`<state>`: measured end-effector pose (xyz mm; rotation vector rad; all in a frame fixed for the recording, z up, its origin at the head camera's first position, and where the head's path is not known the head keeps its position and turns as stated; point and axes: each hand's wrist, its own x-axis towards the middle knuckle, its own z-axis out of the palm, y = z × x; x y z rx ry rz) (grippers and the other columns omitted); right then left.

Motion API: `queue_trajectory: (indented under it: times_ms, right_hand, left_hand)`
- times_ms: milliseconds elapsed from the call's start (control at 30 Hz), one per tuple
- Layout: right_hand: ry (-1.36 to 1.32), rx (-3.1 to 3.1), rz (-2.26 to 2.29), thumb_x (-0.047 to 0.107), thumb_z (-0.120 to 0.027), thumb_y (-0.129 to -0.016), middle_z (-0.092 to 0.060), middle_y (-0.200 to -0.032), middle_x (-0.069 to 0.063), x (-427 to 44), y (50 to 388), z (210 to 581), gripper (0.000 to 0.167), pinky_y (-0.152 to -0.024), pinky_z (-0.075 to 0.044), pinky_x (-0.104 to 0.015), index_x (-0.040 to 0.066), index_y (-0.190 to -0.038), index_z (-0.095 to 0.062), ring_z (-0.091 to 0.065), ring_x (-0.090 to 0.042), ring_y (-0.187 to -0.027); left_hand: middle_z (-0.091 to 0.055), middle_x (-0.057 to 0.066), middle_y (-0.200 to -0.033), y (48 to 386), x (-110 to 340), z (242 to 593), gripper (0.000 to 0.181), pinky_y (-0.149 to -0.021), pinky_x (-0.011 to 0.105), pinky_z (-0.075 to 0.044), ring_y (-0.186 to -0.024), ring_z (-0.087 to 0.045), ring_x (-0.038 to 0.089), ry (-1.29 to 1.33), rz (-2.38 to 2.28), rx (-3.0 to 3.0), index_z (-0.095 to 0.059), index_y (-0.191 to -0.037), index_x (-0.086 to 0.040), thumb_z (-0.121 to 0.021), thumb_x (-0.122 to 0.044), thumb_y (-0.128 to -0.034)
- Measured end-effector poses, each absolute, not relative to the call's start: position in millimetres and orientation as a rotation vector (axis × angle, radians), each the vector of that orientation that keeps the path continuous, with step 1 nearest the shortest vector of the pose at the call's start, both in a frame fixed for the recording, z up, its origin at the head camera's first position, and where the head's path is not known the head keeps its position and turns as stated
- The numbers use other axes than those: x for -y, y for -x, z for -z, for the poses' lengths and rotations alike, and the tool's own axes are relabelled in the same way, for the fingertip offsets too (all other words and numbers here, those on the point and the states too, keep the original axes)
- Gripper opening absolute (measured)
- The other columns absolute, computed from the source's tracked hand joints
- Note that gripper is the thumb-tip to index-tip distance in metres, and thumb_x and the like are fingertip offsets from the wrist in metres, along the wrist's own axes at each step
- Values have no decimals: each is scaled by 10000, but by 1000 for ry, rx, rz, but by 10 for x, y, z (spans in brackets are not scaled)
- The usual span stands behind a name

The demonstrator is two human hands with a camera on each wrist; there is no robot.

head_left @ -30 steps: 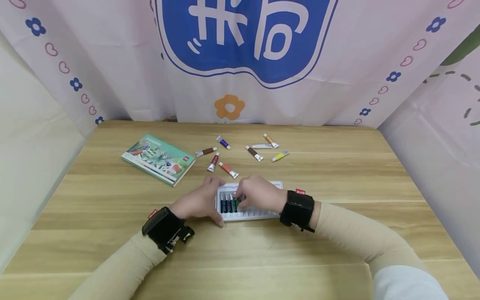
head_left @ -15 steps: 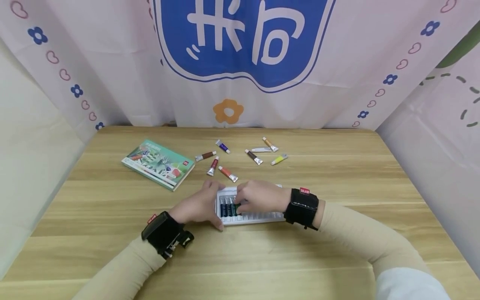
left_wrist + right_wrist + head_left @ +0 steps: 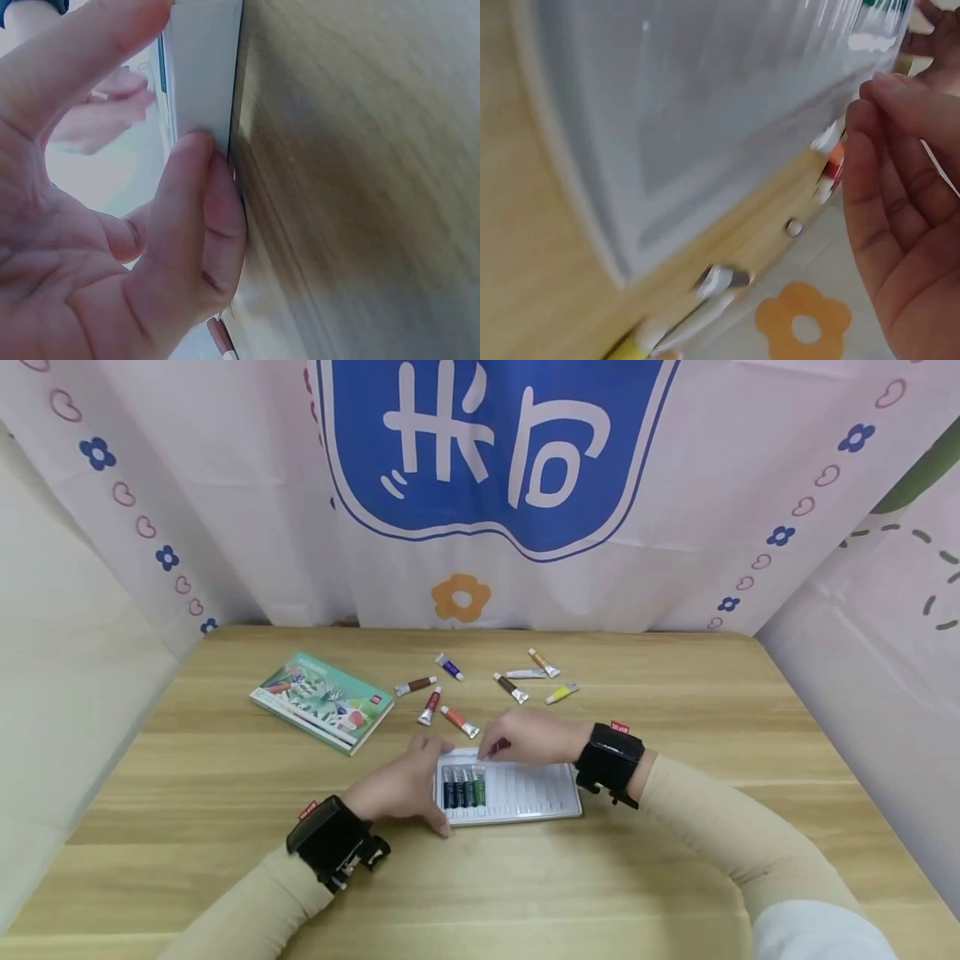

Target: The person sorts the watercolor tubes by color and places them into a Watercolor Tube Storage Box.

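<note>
Ideally, while the tray (image 3: 534,789) on the bench (image 3: 480,893) is gripped at its left end by the left hand (image 3: 399,785), the light-green tube (image 3: 480,790) inside should be settled flush by the right hand (image 3: 534,739), whose hold is unclear.

from the head we look forward and down across the surface (image 3: 510,893) to the cloth (image 3: 705,552); close and tilted, we face the tray (image 3: 202,67) from the left wrist and look across it from the right; all three share it.
</note>
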<state>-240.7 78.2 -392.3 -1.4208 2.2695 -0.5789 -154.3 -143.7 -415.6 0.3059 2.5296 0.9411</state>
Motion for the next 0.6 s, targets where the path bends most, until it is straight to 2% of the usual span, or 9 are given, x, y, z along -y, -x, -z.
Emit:
queue_trajectory:
  times_ms: [167, 400, 600]
  right_hand:
    - [1321, -2407, 552, -4, -712, -927, -754, -1050, -16, -823, 2653, 3925, 190, -873, -555, -238, 92, -1068, -795, -683, -129, -981]
    - [1223, -2555, 552, -69, -728, -887, -740, -1011, -72, -871, 2996, 4010, 179, -859, -569, -297, 26, -1023, -796, -671, -188, -943]
    - [1118, -2619, 629, -77, -747, -867, -727, -1025, -103, -928, 3128, 4066, 197, -874, -558, -354, 6, -1040, -790, -654, -226, -953]
  left_hand:
    - [-344, 266, -1425, 1528, 1437, 4188, 1137, -1125, 549, -392, -1281, -467, 409, -284, -966, -2518, -382, -1474, 58, -1004, -104, -536]
    - [-313, 285, -1449, 1511, 1449, 4179, 1148, -1140, 565, -366, -1319, -434, 444, -284, -977, -2512, -368, -1484, 64, -1003, -94, -541]
    - [-307, 280, -1466, 1529, 1427, 4159, 1144, -1145, 551, -366, -1334, -426, 430, -283, -952, -2506, -362, -1492, 60, -1002, -100, -558]
